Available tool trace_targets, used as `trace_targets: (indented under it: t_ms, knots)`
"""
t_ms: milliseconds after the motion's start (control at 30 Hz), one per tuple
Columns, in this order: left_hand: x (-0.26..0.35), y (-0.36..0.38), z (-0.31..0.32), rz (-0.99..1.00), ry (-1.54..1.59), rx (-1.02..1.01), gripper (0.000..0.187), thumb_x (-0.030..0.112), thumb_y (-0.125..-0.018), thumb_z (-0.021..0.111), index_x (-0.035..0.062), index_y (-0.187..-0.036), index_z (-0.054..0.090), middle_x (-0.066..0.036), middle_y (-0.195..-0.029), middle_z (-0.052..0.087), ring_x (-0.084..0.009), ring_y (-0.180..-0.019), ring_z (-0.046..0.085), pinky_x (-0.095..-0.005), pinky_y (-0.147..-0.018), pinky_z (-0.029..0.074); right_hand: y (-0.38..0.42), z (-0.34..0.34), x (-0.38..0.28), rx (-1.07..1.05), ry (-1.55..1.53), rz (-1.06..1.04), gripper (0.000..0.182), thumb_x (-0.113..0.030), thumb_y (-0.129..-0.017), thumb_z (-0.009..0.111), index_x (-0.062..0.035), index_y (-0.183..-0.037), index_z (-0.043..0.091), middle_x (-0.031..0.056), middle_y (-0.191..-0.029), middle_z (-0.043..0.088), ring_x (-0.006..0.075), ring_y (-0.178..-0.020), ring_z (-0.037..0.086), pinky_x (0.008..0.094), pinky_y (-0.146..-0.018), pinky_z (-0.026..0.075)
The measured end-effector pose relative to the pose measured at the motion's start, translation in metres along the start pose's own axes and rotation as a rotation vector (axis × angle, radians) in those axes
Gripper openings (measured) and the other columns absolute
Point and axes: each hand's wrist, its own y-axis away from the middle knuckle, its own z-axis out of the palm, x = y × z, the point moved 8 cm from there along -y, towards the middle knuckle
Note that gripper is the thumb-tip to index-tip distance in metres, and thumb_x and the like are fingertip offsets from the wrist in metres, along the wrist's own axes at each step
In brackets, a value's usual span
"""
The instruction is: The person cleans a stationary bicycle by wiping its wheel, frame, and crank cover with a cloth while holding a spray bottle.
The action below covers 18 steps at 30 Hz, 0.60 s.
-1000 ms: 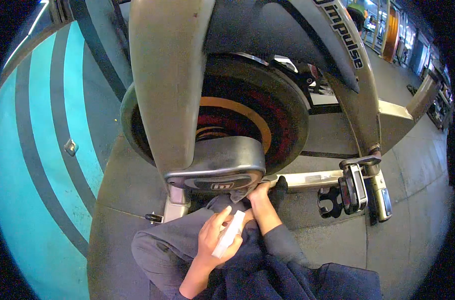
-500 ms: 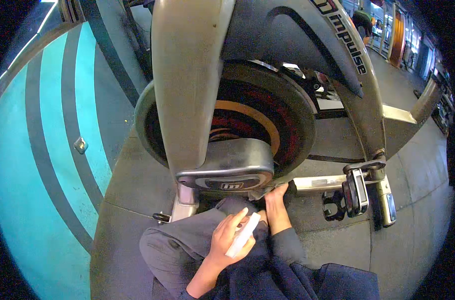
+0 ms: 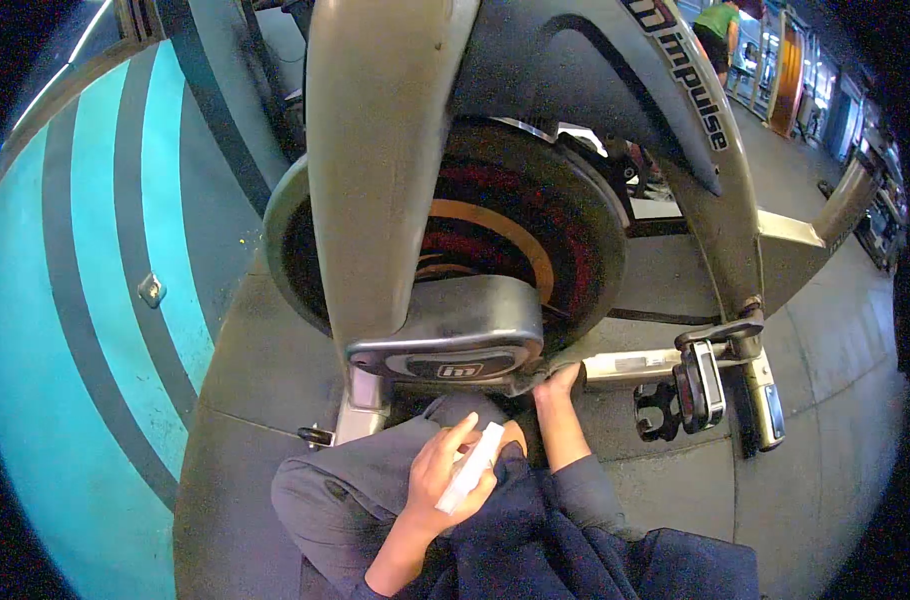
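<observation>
My left hand (image 3: 437, 470) is closed around a white, flat-sided, oblong object (image 3: 472, 468) above my lap, with the index finger raised along it. My right hand (image 3: 557, 388) reaches to the low front of an exercise bike, just right of the crank cover (image 3: 445, 350). A crumpled grey cloth (image 3: 531, 380) shows at its fingers, pressed against the underside near the floor bar (image 3: 630, 364); most of those fingertips are hidden. Behind stands the bike's big dark flywheel (image 3: 585, 250), with the grey frame post (image 3: 375, 160) in front of it.
A pedal (image 3: 707, 385) with its strap juts out on the right. The bike's grey foot bar (image 3: 363, 420) lies at left, beside a turquoise striped panel (image 3: 95, 250). Dark rubber mats (image 3: 795, 480) cover the floor. A person in green (image 3: 717, 25) is far back at upper right.
My right hand has shifted slightly with the cloth, now more tucked under the bike. The left hand still holds the white object. The distant person shows more of a green top.
</observation>
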Motion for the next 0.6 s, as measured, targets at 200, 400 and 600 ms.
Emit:
trace_targets:
  t_ms: [200,400,600]
  knots:
    - [0.004,-0.001,-0.002,0.003,-0.013,0.024,0.063,0.003,-0.067,0.069,-0.0019,-0.126,0.048,-0.015,-0.089,0.064,-0.0295,-0.077,0.064,-0.0380,-0.072,0.053,-0.022,-0.013,0.011,-0.091,-0.048,0.016,0.060,-0.054,-0.095,0.035,-0.0095,-0.133,0.049,0.0096,-0.130,0.055,0.0298,-0.119,0.051,0.0445,-0.104,0.039]
    - [0.004,0.002,0.000,0.007,-0.080,0.025,0.063,0.005,-0.069,0.068,-0.0011,-0.128,0.048,-0.016,-0.095,0.066,-0.0281,-0.083,0.066,-0.0367,-0.075,0.054,-0.062,-0.002,-0.006,-0.413,0.114,-0.160,0.052,-0.043,-0.096,0.042,-0.0068,-0.133,0.048,0.0098,-0.125,0.057,0.0276,-0.109,0.056,0.0417,-0.093,0.049]
    - [-0.007,0.003,0.004,-0.069,-0.072,0.040,0.063,0.005,-0.071,0.065,0.0000,-0.130,0.045,-0.016,-0.101,0.068,-0.0257,-0.090,0.068,-0.0350,-0.082,0.054,-0.020,0.030,-0.007,-0.447,-0.005,-0.025,0.049,-0.040,-0.097,0.043,-0.0069,-0.133,0.049,0.0092,-0.128,0.056,0.0258,-0.111,0.056,0.0410,-0.094,0.048]
